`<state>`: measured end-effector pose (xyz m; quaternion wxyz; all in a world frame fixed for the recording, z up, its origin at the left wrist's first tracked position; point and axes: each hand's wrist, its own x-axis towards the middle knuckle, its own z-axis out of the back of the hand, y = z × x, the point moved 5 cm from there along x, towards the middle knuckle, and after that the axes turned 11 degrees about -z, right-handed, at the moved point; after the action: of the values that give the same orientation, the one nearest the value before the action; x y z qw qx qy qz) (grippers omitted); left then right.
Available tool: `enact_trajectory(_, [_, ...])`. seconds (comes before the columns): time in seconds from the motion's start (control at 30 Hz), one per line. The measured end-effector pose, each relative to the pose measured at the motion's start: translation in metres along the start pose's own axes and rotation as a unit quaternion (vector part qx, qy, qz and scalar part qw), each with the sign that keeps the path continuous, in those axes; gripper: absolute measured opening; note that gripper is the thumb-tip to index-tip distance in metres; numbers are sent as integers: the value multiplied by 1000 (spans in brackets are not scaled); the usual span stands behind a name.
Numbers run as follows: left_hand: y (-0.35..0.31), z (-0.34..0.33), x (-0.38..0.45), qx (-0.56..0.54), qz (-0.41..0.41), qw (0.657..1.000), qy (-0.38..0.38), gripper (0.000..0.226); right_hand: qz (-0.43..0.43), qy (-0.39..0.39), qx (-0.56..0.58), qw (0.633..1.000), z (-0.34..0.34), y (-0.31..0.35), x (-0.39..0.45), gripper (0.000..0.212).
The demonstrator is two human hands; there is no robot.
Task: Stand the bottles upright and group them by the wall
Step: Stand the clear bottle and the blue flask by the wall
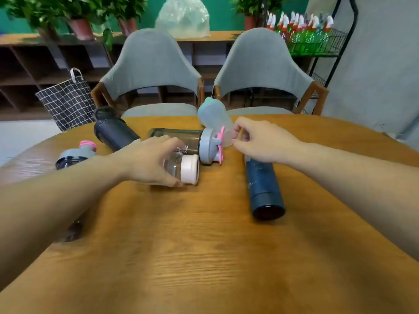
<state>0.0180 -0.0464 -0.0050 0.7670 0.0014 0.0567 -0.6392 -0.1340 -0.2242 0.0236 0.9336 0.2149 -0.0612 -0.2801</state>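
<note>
Several bottles lie on their sides on the wooden table [204, 257]. My left hand [149, 159] curls over a clear bottle with a pale pink cap [189, 169], gripping its body. My right hand [260, 141] pinches the lower end of a frosted bottle with a teal lid [212, 114]. Between them lies a smoky shaker with a grey lid and pink flip cap [181, 139]. A dark blue flask [264, 186] lies under my right wrist, its base toward me. A black bottle [113, 132] and a grey-lidded, pink-capped bottle [74, 155] lie at the left.
Two grey chairs [154, 71] stand at the table's far side. A checked fabric basket [68, 103] sits on the floor at the left. A wire rack with spray bottles [306, 32] stands by the grey wall [374, 75] on the right.
</note>
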Motion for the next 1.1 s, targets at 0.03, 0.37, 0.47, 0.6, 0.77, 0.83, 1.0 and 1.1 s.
enact_trajectory(0.03, [-2, -2, 0, 17, 0, 1000, 3, 92, 1, -2, -10, 1000, -1, -3, -8, 9])
enact_trajectory(0.37, [-19, -15, 4, 160, 48, 986, 18, 95, 43, 54, -204, 977, 2, -32, -31, 65])
enact_trajectory(0.47, [-18, -19, 6, 163, 48, 985, 10, 93, 87, 74, -335, 935, 0, -42, -28, 83])
enact_trajectory(0.6, [-19, -21, 5, 140, 50, 989, -1, 89, 137, 114, -423, 889, -13, -49, -24, 93])
enact_trajectory(0.77, [-24, -21, 3, 134, 46, 990, -6, 94, 191, 126, -436, 870, -26, -46, -21, 85])
enact_trajectory(0.83, [-27, -19, 2, 119, 51, 992, -7, 97, 203, 119, -426, 874, -25, -44, -22, 79])
enact_trajectory(1.0, [-37, -8, -8, 56, 50, 997, -32, 99, 208, 81, -384, 896, -17, -52, -36, 74])
enact_trajectory(1.1, [-49, 3, -14, 0, 43, 997, -71, 98, 185, 44, -307, 933, -6, -58, -48, 75])
